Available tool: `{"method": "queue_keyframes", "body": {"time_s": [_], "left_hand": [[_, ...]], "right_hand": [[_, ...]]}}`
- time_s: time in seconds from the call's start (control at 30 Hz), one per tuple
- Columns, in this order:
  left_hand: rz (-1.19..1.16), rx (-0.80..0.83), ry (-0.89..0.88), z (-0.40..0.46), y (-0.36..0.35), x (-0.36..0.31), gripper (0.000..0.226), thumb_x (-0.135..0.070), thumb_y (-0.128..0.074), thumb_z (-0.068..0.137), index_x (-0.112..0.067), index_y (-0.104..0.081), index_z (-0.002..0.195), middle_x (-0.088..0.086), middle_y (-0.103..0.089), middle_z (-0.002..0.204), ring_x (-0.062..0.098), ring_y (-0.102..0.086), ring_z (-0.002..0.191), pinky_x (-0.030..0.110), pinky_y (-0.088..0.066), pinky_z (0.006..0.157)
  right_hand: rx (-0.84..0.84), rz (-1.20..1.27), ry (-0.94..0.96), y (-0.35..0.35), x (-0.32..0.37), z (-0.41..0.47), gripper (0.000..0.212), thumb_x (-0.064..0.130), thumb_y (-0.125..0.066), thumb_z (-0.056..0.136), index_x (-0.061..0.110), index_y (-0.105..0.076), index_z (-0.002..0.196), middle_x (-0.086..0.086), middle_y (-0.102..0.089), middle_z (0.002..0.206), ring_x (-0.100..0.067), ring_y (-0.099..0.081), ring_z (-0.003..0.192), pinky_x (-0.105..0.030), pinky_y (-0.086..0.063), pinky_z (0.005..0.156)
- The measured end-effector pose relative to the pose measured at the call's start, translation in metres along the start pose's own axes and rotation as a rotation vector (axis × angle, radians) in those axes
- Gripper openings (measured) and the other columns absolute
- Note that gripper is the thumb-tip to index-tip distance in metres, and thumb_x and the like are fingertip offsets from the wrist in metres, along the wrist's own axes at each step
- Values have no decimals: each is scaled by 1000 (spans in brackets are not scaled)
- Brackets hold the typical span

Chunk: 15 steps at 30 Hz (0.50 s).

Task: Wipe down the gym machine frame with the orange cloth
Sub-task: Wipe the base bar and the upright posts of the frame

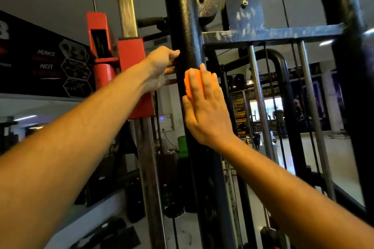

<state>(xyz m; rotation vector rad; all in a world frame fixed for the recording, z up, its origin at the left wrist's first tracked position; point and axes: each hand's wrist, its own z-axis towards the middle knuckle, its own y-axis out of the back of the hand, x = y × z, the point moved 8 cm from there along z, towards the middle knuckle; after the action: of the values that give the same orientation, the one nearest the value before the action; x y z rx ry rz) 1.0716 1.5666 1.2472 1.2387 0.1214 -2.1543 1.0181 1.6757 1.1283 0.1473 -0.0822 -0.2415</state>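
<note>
Gym interior, mirrors far right. Right hand (206, 107) flat, fingers straight, pressing orange cloth (191, 83) on black upright post (187, 32). Left hand (159, 66) curled round post. Wiping midway; dusty crossbar (273, 33) likely left.

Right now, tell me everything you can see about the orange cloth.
The orange cloth is bright, soft-looking fabric, bunched small. Only a patch shows; the rest is hidden under the right hand, whose straight fingers press it flat against the black upright post of the machine frame, roughly at the height of the left hand gripping the same post. No print or edge can be made out.
</note>
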Motion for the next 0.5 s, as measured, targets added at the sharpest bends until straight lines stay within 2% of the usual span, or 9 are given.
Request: {"method": "queue_keyframes", "body": {"time_s": [0.07, 0.13, 0.17, 0.3, 0.4, 0.5], "left_hand": [[-4, 11, 12, 2, -1, -1, 28, -29, -46, 111, -25, -65, 91, -9, -69, 72, 10, -64, 71, 36, -55, 79], [-8, 23, 10, 4, 1, -1, 34, -33, -42, 112, -26, -63, 86, -10, -64, 64, 8, -60, 61, 35, -51, 77], [-18, 26, 5, 5, 3, -1, 34, -35, -42, 112, -26, -63, 87, -9, -64, 68, 9, -60, 65, 36, -51, 80], [-66, 91, -23, 7, 5, 2, 24, -37, -43, 113, -26, -62, 103, 3, -61, 105, 23, -54, 104, 44, -50, 97], [-85, 110, -37, 3, 3, 1, 26, -37, -42, 114, -23, -64, 108, 6, -63, 114, 23, -59, 108, 46, -51, 106], [-88, 114, -36, 4, 4, -2, 31, -41, -42, 114, -21, -65, 114, 5, -66, 107, 21, -64, 101, 44, -55, 96]], "right_hand": [[-24, -57, 8, 3, 1, 34, 70, 47, -35, 115, 29, -5, 175, -4, 3, 183, -37, 0, 168, -60, -18, 134], [-50, -83, 8, 6, 5, 57, 69, 48, -34, 114, 27, -9, 175, -6, -1, 183, -37, -4, 168, -59, -19, 134], [-68, -77, 6, 7, 7, 59, 69, 46, -35, 115, 25, -10, 175, -7, -2, 183, -35, -3, 169, -58, -18, 134], [-119, -83, 38, -1, 15, 5, 68, 37, -40, 117, 18, -11, 175, -9, 3, 183, -30, 5, 169, -55, -12, 135], [-58, -47, 18, -6, 9, -4, 67, 41, -36, 117, 23, -8, 175, -2, 5, 183, -21, 10, 168, -54, -13, 136], [-42, 78, -125, 9, 5, 55, 66, 45, -32, 117, 30, -5, 175, 4, 4, 183, -20, 3, 169, -55, -17, 136]]}}
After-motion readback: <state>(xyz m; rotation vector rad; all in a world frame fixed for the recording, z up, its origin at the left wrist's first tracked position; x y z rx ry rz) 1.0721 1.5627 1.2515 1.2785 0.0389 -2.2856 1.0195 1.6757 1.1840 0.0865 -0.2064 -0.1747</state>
